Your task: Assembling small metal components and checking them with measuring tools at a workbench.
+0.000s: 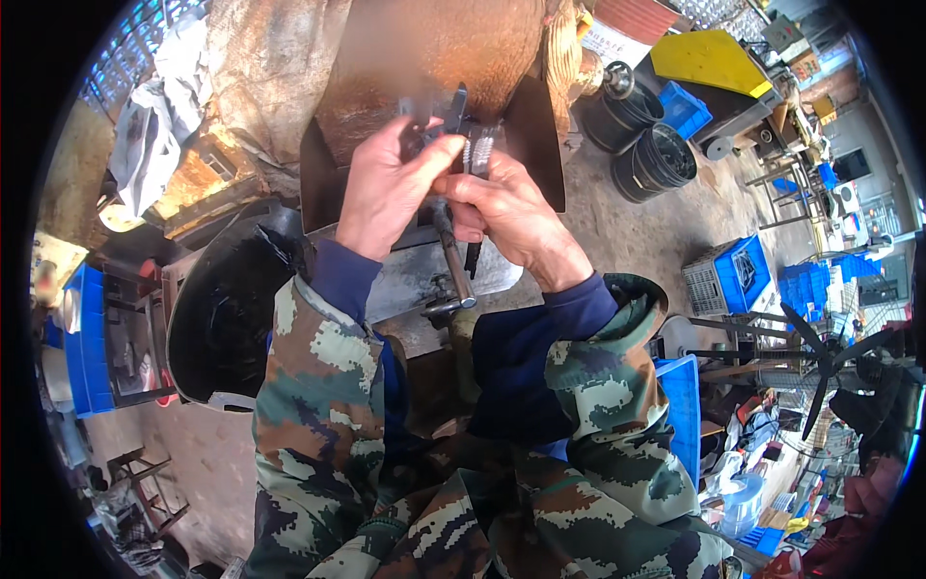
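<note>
My left hand [386, 188] and my right hand [516, 207] meet near the top middle, fingers closed. Between them is a small dark metal part [457, 108] with a narrow upright tip. My left thumb and fingers pinch it. A bright ridged metal piece [481, 147] stands beside it at my right fingers, also in the grip. The fingers hide much of both pieces, and blur makes their kind unclear. Directly below the hands, a metal rod with a crosspiece [451, 265] extends over a grey metal surface [391, 285].
Brown-stained cloth [429, 58] hangs beyond the hands. A dark welding helmet [231, 309] lies at left. Two black buckets [654, 164] stand on the right floor, with a blue-and-white crate [709, 280] farther down. A black-bladed fan [825, 357] is at far right.
</note>
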The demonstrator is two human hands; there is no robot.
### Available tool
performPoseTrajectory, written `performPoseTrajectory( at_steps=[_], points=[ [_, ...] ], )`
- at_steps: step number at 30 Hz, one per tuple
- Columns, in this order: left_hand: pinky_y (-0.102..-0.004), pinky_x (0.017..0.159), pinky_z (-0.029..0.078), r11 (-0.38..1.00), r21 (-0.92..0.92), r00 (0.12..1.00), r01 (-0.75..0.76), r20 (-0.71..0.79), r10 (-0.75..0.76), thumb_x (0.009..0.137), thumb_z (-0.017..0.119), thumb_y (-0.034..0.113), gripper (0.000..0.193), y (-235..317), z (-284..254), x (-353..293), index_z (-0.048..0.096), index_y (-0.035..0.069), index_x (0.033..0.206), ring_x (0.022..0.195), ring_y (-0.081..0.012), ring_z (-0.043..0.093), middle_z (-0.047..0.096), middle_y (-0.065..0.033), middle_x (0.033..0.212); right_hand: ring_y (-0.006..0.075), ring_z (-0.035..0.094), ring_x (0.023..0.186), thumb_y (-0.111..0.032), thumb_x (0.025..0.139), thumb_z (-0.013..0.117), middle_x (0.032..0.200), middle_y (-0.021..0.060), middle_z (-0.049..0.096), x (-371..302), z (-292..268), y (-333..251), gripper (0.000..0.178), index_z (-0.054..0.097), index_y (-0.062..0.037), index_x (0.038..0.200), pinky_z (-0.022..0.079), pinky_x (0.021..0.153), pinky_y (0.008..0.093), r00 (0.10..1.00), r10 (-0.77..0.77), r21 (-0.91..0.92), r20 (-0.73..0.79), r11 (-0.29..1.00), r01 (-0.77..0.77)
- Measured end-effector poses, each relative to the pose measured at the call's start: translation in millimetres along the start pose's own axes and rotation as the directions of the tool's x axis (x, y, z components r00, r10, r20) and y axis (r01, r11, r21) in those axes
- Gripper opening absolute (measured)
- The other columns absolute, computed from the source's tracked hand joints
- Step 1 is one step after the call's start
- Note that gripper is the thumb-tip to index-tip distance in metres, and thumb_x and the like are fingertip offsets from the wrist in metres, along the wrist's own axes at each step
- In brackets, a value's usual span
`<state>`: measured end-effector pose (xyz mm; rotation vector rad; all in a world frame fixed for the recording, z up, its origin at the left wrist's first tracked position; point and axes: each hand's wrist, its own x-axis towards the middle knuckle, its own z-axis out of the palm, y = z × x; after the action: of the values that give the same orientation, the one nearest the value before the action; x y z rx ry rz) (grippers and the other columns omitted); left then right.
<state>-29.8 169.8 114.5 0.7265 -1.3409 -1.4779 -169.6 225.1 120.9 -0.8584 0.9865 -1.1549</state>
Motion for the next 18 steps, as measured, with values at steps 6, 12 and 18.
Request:
performPoseTrajectory(
  at_steps=[6, 12, 18],
  points=[
    [-0.0223, 0.07, 0.049, 0.991, 0.07, 0.992, 0.111, 0.048, -0.114, 0.089, 0.071, 0.005, 0.019, 5, -14, -1, 0.068, 0.0, 0.107, 0.078, -0.0052, 0.059, 0.067, 0.0007, 0.089, 0.0078, 0.046, 0.056, -0.007, 0.091, 0.062, 0.079, 0.0017, 0.055, 0, 2, 3, 0.014, 0.057, -0.0023, 0.103, 0.04, 0.047, 0.0261, 0.998, 0.029, -0.045, 0.055, 0.999, -0.027],
    [-0.0191, 0.042, 0.025, 0.979, -0.019, 0.958, 0.201, -0.207, -0.201, 0.086, 0.076, 0.011, 0.017, 41, -32, 4, 0.066, 0.004, 0.099, 0.048, 0.0006, 0.039, 0.055, 0.0068, 0.065, 0.0124, 0.055, 0.057, -0.021, 0.098, 0.063, 0.091, 0.0099, 0.062, -6, 6, 11, 0.028, 0.061, 0.0028, 0.112, 0.049, 0.049, 0.0291, 0.995, -0.098, -0.016, 0.035, 0.995, 0.098],
    [-0.0213, 0.041, 0.024, 0.994, -0.045, 0.99, 0.102, -0.09, -0.106, 0.098, 0.05, 0.025, 0.024, 43, -47, 6, 0.058, 0.003, 0.103, 0.044, -0.0038, 0.031, 0.038, 0.006, 0.057, 0.0114, 0.051, 0.053, -0.02, 0.101, 0.057, 0.082, 0.0061, 0.062, -3, 4, 15, 0.023, 0.062, 0.0006, 0.108, 0.046, 0.047, 0.0287, 0.972, -0.236, 0.12, 0.0, 0.965, 0.234]
  ],
)
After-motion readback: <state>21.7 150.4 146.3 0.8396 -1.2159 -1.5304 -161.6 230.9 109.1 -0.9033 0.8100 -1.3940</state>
